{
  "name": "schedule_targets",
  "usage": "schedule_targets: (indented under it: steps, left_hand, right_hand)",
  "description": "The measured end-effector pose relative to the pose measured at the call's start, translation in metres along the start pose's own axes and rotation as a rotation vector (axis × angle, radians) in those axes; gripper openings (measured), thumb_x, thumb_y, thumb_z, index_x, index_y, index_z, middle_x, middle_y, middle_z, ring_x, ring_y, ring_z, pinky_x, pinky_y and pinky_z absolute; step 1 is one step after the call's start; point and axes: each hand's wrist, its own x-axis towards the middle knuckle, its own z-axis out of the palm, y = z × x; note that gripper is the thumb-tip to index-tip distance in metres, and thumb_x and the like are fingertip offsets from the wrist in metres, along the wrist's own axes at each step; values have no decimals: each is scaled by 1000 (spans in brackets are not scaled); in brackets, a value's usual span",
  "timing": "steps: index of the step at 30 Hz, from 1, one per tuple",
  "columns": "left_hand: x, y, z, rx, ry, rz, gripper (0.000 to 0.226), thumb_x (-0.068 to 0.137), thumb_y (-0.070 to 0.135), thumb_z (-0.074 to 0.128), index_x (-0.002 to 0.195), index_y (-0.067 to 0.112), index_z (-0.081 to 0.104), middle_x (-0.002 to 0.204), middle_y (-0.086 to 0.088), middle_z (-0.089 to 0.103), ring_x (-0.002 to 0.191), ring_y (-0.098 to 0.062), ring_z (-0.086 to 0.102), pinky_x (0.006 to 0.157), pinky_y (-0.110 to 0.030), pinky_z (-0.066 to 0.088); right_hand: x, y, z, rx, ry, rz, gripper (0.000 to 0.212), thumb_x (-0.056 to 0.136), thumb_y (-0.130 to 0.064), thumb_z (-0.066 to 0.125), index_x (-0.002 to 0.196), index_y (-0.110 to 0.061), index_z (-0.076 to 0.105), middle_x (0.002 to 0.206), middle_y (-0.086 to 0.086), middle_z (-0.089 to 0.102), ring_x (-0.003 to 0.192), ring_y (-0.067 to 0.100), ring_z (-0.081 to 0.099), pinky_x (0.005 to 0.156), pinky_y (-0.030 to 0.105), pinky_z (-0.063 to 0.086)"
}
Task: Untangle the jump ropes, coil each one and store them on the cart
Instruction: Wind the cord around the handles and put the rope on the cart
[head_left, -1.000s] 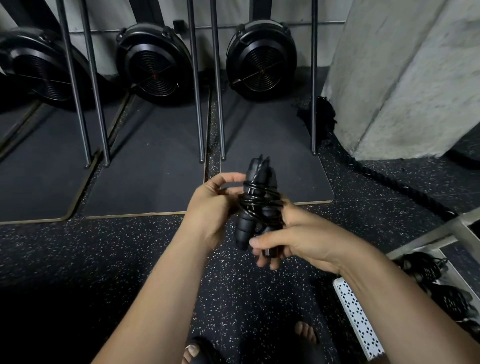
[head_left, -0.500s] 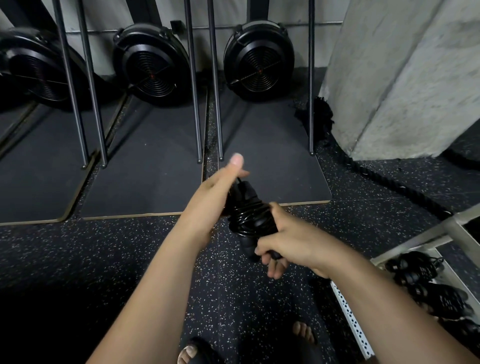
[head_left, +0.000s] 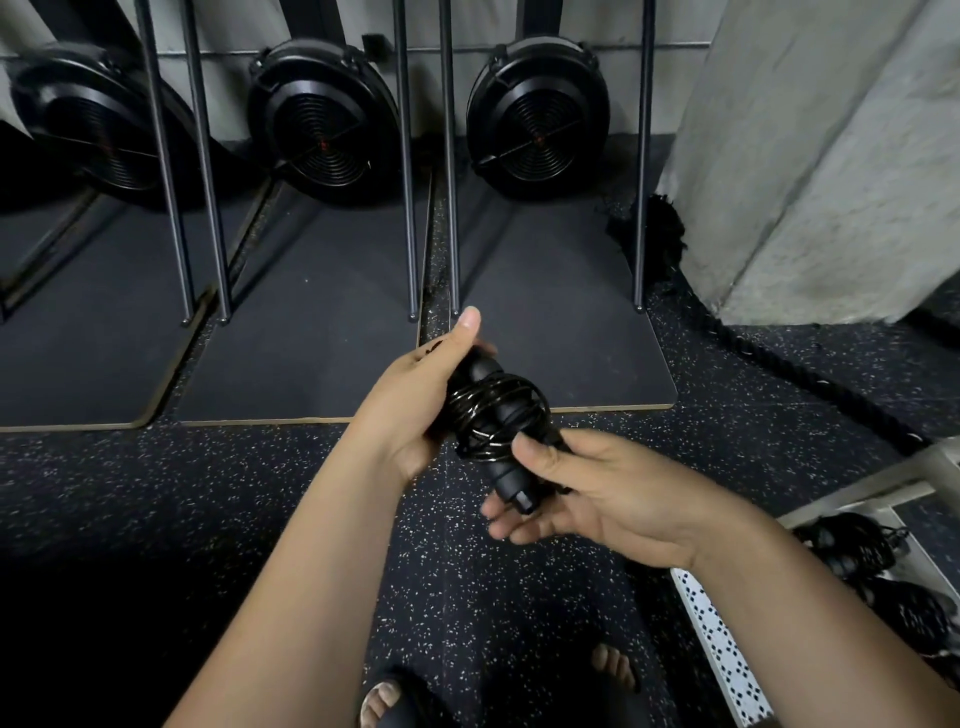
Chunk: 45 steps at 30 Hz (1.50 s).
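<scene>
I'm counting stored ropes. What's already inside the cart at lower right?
Inside the cart, at least two dark coiled rope bundles lie on its pale shelf. The picture's edge and the right forearm hide the rest, so a full count cannot be made.

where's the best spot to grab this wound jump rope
Grip the jump rope round its middle, over the cord wraps, coming from the right across the handles. The coils bunch there, so one grip likely pins them and both handles.
</scene>
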Motion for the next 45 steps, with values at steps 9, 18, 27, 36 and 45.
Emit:
schedule_targets:
  steps: [9,18,27,36,45]
  left_hand:
    - [1,0,0,-46,83,117,40,93,56,76,94,17,69,86,-7,69,81,-24,66,86,-44,56]
    - [-1,-3,2,295,14,392,37,83,55,81,97,21,79,83,8,71,78,-6,64,77,-25,51]
    - [10,-21,12,386,88,388,29,99,50,72,90,23,78,77,10,72,72,-6,62,74,-30,49]
    - [6,-21,17,408,80,326,34,101,58,65,95,25,70,84,10,74,75,-7,65,74,-31,51]
    - [-44,-11,66,305,-92,223,45,99,72,55,113,32,71,102,16,76,112,-12,70,113,-43,50]
  right_hand:
    - [6,0,1,171,-58,-27,40,101,-17,66,133,8,61,114,30,72,95,34,73,80,38,63]
    - [2,1,6,-128,91,-21,54,82,6,85,130,-1,63,110,19,74,91,22,70,73,30,57]
    - [15,18,8,-361,628,-158,70,53,-5,78,110,-38,56,88,-5,76,80,15,70,73,35,54]
    - [6,5,-2,-379,437,-72,79,63,2,98,123,-25,54,104,-2,80,96,17,77,82,42,66]
    - [-64,-1,0,-269,390,-104,48,90,-54,79,132,-36,65,122,-8,79,116,19,75,105,47,57]
